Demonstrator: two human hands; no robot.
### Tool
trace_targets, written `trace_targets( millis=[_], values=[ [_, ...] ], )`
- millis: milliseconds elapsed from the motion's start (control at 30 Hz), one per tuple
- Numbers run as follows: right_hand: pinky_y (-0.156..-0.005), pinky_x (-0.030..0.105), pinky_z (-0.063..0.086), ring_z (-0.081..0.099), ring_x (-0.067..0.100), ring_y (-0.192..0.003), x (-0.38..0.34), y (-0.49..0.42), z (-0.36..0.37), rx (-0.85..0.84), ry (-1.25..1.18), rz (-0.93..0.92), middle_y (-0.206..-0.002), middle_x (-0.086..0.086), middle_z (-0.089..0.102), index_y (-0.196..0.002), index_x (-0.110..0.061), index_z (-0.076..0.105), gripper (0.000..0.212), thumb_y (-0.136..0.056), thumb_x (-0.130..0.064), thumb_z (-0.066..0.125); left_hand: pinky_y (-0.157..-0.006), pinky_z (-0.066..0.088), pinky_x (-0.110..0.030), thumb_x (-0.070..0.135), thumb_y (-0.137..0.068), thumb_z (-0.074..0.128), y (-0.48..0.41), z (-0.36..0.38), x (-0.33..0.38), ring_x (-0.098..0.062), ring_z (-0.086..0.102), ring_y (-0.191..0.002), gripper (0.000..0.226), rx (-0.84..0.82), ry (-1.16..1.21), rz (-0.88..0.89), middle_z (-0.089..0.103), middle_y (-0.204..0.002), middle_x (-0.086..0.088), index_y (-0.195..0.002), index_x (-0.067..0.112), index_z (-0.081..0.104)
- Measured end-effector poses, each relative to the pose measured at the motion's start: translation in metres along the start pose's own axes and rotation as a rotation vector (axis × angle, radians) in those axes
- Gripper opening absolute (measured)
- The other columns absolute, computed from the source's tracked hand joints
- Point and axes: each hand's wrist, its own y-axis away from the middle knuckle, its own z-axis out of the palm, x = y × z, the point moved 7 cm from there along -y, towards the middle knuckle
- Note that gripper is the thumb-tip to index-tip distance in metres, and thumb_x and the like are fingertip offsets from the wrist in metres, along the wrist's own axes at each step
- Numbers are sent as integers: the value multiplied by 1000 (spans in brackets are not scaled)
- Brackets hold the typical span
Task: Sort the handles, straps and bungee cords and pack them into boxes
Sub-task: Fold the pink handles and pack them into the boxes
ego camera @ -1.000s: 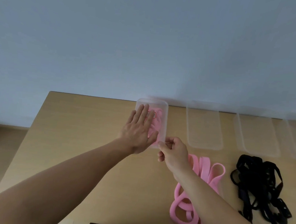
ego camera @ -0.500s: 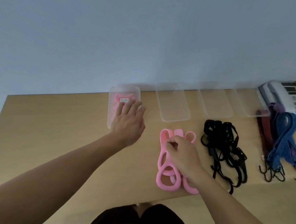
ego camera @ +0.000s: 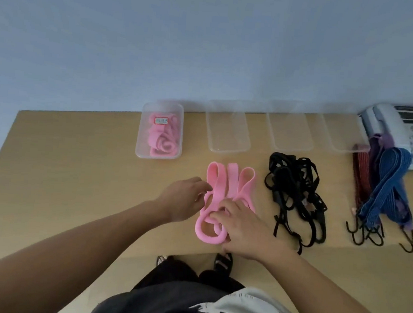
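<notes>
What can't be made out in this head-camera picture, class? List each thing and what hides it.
Head view:
Label on the filled box: print too small, blurred.
Pink straps: near ends covered by the right hand.
Left hand: blur hides whether it grips a strap.
Telephone: cut by the right edge, bungee cords across it.

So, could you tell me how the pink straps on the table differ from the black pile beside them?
The pink straps are wide, flat loops laid side by side; the black pile is thin cords in a tangle. The left hand and right hand are on the pink straps; the black pile lies untouched. Both lie loose on the table, not yet boxed.
</notes>
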Motion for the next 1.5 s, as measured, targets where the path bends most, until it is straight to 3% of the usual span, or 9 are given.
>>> trace_targets(
  millis=[233,400,500,667,800,967,1200,1333,1500],
  values=[
    [-91,43,48,58,19,-100,-2,1,-12,92,-24,-200,-109,-5,61,-123,-31,64,39,-89,-45,51,-82,48,-30,21,-93,52,19,1,12,-16,61,-98,32,35,42,-60,60,-121,5,-122,23,63],
    [-84,34,49,62,12,-94,5,1,-45,259,-229,-238,-102,-10,69,-108,-21,71,29,-101,-34,47,-85,47,-28,35,-98,44,33,-14,15,-7,58,-91,33,77,306,-148,68,-114,8,-116,23,68],
    [-68,20,51,63,1,-74,22,2,-73,442,-510,-77,-81,-22,65,-102,-24,69,14,-98,-24,56,-85,49,-30,50,-91,42,41,-28,26,-9,62,-92,43,84,445,-142,70,-105,12,-114,24,69],
    [-72,19,50,64,5,-83,28,8,-105,551,-721,3,-87,-16,68,-94,-49,59,20,-98,-30,54,-79,53,-34,17,-96,59,41,-53,50,-9,64,-80,13,292,497,-91,71,-89,10,-105,21,66],
    [-71,22,50,63,10,-82,21,15,-132,580,-791,-58,-90,-16,67,-99,-42,64,10,-91,-42,59,-78,55,-41,5,-98,52,44,-77,71,-19,69,-82,18,413,592,-14,72,-87,-1,-109,8,65],
    [-71,14,48,67,8,-80,7,28,-174,709,-783,-193,-87,-10,71,-106,-27,68,15,-92,-25,64,-68,59,-35,20,-96,52,49,-107,92,-17,71,-72,25,479,653,63,72,-80,3,-116,18,66],
    [-65,21,52,65,9,-74,-3,17,-166,632,-771,-66,-79,-8,70,-95,-21,68,4,-93,-19,65,-61,58,-39,26,-100,53,45,-96,70,-18,71,-68,20,240,814,-169,76,-80,-6,-101,9,64],
    [-73,16,51,68,7,-86,-12,10,-152,512,-921,-38,-88,-12,72,-102,-36,70,14,-93,-27,64,-53,54,-30,29,-100,54,46,-88,58,-26,70,-64,16,118,920,-142,75,-79,-12,-100,17,65],
    [-76,16,51,68,8,-89,-16,13,-153,604,-808,10,-90,-14,73,-100,-30,74,12,-90,-27,67,-55,56,-31,42,-89,66,43,-80,54,-29,70,-62,33,-45,1117,-158,73,-85,-19,-101,12,66]
  ],
)
